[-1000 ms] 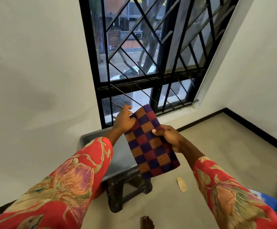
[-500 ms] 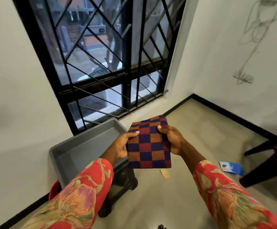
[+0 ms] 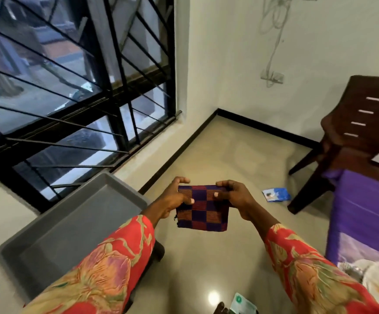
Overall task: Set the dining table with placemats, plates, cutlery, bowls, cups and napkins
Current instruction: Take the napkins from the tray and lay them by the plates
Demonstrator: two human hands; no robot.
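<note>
Woven checked napkin (image 3: 203,208), purple and orange, folded square, hangs in the air over the floor beside the grey tub (image 3: 70,225). Left hand (image 3: 175,198) and right hand (image 3: 235,197) each pinch a top corner, thumbs in front. Judged light, limp, non-slip; the folded top edge is the best hold, so the layers stay together.

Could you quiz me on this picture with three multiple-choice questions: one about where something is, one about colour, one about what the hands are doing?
1. Where is the grey tub?
A. under the window
B. on the chair
C. on the purple table

2. The folded cloth is checked in:
A. green and white
B. purple, red and orange
C. plain black

3. The cloth is:
A. lying on the floor
B. held by one hand
C. pinched by left hand and right hand

Answers: A, it sits below the window bars; B, its squares show those colours; C, both thumbs press its upper edge.
</note>
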